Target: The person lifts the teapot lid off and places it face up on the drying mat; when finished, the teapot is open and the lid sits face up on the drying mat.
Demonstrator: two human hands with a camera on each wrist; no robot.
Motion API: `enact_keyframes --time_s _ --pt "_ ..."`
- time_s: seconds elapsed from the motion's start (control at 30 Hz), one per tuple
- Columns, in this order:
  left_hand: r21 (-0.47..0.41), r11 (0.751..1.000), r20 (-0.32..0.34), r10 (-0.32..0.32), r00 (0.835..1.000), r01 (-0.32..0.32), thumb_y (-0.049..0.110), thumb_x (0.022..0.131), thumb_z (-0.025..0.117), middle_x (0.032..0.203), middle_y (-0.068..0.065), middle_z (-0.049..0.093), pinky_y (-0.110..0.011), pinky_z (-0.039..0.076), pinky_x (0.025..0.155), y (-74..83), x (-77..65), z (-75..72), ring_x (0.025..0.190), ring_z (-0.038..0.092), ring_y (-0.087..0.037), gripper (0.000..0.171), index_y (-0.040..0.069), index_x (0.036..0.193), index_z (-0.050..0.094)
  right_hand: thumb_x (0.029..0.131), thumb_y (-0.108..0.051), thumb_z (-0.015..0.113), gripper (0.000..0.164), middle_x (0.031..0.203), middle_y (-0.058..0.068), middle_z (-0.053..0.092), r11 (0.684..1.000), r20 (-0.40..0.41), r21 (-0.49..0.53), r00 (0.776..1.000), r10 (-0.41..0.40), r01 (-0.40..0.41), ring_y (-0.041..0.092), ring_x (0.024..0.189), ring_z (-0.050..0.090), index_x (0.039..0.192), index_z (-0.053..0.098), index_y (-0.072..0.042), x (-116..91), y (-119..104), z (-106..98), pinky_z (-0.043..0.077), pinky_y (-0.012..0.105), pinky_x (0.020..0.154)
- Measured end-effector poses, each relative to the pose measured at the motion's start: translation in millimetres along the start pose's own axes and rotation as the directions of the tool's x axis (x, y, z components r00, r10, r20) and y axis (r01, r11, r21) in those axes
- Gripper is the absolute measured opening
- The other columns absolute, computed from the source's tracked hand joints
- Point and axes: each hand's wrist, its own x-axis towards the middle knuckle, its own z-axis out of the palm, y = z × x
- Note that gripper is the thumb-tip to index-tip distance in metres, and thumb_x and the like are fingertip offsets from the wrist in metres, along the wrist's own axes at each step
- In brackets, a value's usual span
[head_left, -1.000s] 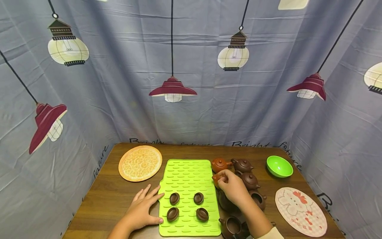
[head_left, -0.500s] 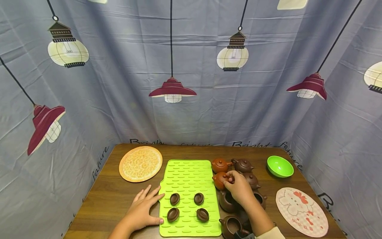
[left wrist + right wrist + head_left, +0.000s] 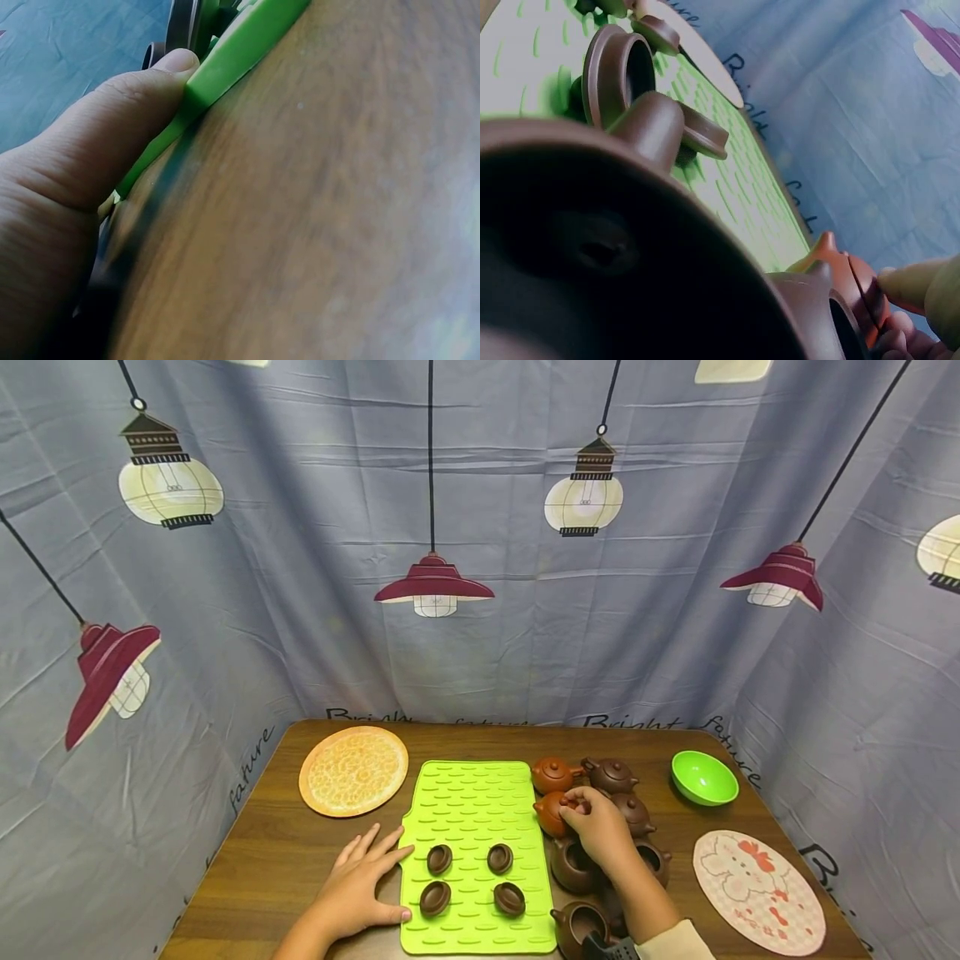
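My right hand point(image 3: 600, 831) reaches over the front orange-brown teapot point(image 3: 551, 814), thumb and fingers pinching at the top of its lid. The right wrist view shows a fingertip against the lid point(image 3: 871, 294), with a dark seam between lid and body; the knob is hidden by fingers. My left hand point(image 3: 360, 889) lies with fingers spread at the left edge of the green mat point(image 3: 472, 793), its thumb point(image 3: 142, 97) on the rim. Several brown teapot lids point(image 3: 438, 859) lie upturned on the mat's near half. Close by my right forearm is a lidless brown teapot point(image 3: 581, 927).
Behind my right hand stand another orange-brown teapot point(image 3: 553, 774) and lidded dark brown teapots point(image 3: 609, 775). A green bowl point(image 3: 703, 778) and a round bunny-print mat point(image 3: 759, 892) are at the right. An orange round mat point(image 3: 354, 772) lies far left. A grey curtain point(image 3: 480, 660) closes off the back.
My right hand shifted right and off the front of the orange-brown teapot, then slightly back left to its lid. More of that teapot shows now. My left hand stays put.
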Motion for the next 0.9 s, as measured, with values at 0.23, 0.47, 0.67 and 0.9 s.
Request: enact_keyframes --time_s 0.23,0.47,0.67,0.9 --pt "0.008 1.000 -0.011 0.009 1.000 -0.009 0.084 0.072 0.073 0.172 -0.001 0.032 -0.069 0.007 0.123 2.3 0.2 -1.1 0.160 0.016 -0.044 0.101 0.033 0.156 0.051 0.098 -0.019 0.072 0.012 0.091 0.005 0.064 1.000 -0.016 -0.012 1.000 0.004 -0.005 0.020 0.081 0.057 0.108 0.070 -0.012 3.3 -2.9 -1.0 0.046 0.032 0.068" --pt "0.001 1.000 -0.024 0.015 1.000 -0.015 0.082 0.072 0.075 0.171 -0.001 0.034 -0.071 0.008 0.123 1.8 -0.5 0.0 0.160 0.017 -0.045 0.100 0.032 0.155 0.052 0.107 -0.019 0.060 0.014 0.098 0.010 0.061 0.994 0.029 0.096 0.998 0.046 -0.049 0.021 0.081 0.059 0.116 0.060 -0.009 -1.6 -8.6 -5.6 0.048 0.031 0.065" --pt "0.000 1.000 -0.020 0.009 1.000 -0.009 0.082 0.072 0.075 0.171 -0.001 0.034 -0.069 0.007 0.123 0.4 -0.7 0.5 0.160 0.017 -0.044 0.100 0.031 0.155 0.053 0.110 -0.011 0.051 0.016 0.101 0.018 0.065 0.941 0.093 0.318 0.992 0.088 -0.114 0.023 0.085 0.064 0.122 0.054 -0.001 -5.9 -12.4 -8.8 0.055 0.033 0.067" --pt "0.008 1.000 -0.012 0.000 1.000 0.000 0.083 0.071 0.074 0.171 -0.001 0.033 -0.069 0.007 0.123 2.6 -0.9 -0.9 0.160 0.017 -0.044 0.100 0.031 0.155 0.053 0.113 -0.009 0.042 0.022 0.109 0.007 0.059 0.718 0.232 0.665 0.971 0.064 -0.206 0.013 0.085 0.056 0.133 0.045 0.001 -8.0 -12.3 -8.0 0.051 0.021 0.066"
